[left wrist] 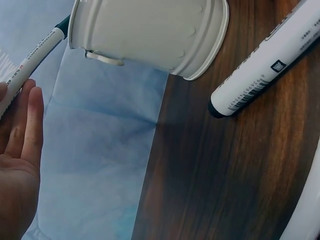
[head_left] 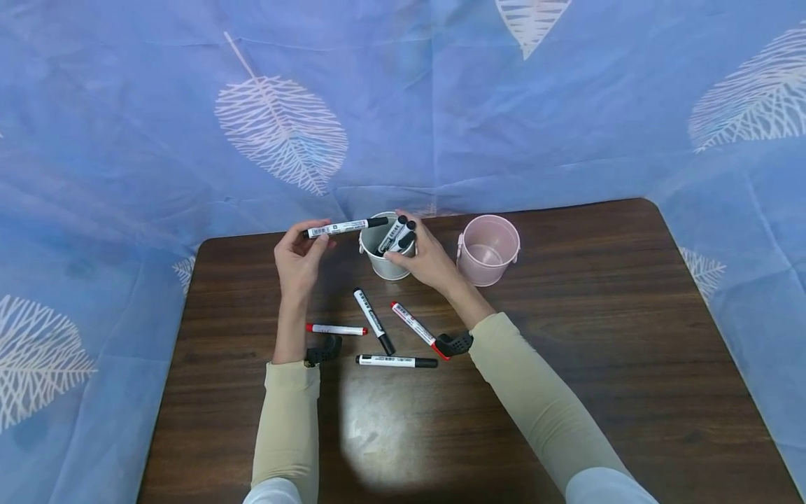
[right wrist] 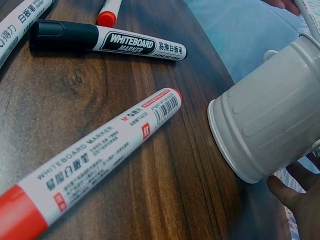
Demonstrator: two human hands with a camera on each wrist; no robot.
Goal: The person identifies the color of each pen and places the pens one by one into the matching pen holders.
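Observation:
My left hand [head_left: 298, 260] pinches a black whiteboard marker [head_left: 345, 227] near one end, and its black cap reaches over the rim of a small white bucket [head_left: 390, 270]. In the left wrist view the same marker slants up towards the bucket. My right hand [head_left: 429, 253] holds the bucket from its right side, thumb at the front and fingers towards the back. Inside lean three markers [head_left: 393, 231] with black ends showing. In the right wrist view the bucket appears tilted by the camera's angle, and part of the right hand [right wrist: 300, 200] is beside it.
A pink bucket [head_left: 488, 274] stands right of the white one. On the wooden table [head_left: 598, 315] lie two black markers, one slanted [head_left: 373, 318] and one level [head_left: 393, 361], and two red markers [head_left: 336, 330], the other [head_left: 412, 322] beside my right wrist. Blue leaf-printed cloth [head_left: 390, 105] hangs behind.

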